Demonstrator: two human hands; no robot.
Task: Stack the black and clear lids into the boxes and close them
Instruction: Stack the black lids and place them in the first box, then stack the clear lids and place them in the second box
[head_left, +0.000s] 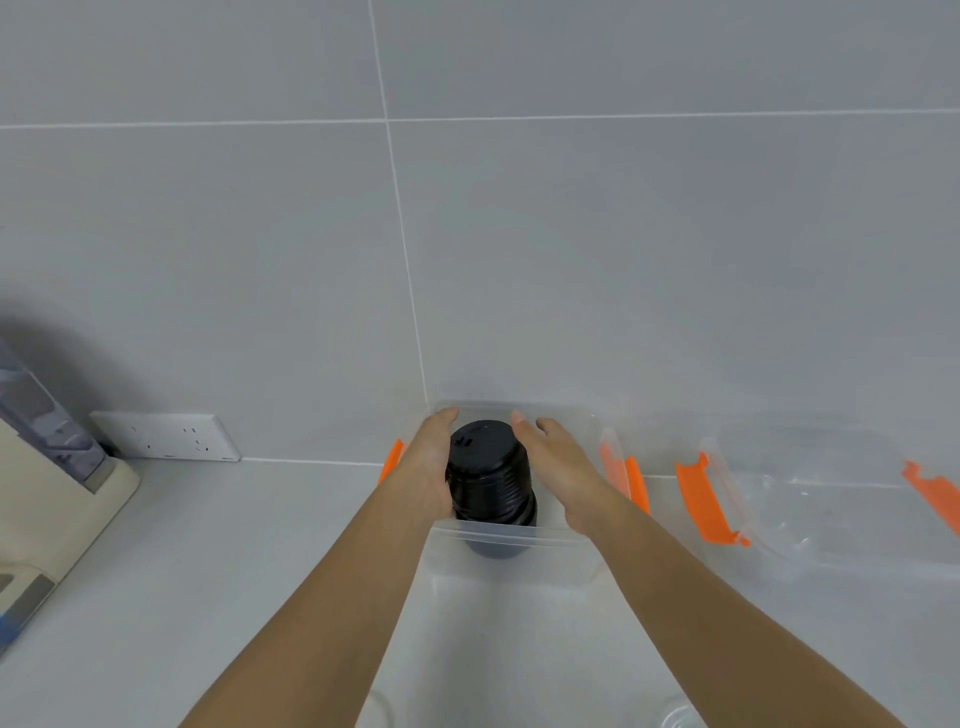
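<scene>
While both arms reach forward over the grey counter (208, 571), a stack of black lids (488, 483) lies tilted on its side inside the clear box (509, 535) against the tiled wall. Left hand (434, 467) is pressed flat along the stack's left side, fingers extended. Right hand (558, 462) hangs open just right of it, apart from the stack. Further right sits a clear box lid (810, 493) with orange clips (706, 501).

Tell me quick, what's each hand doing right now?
Left hand: open, pressed flat against the black lids.
Right hand: open, holding nothing.
</scene>
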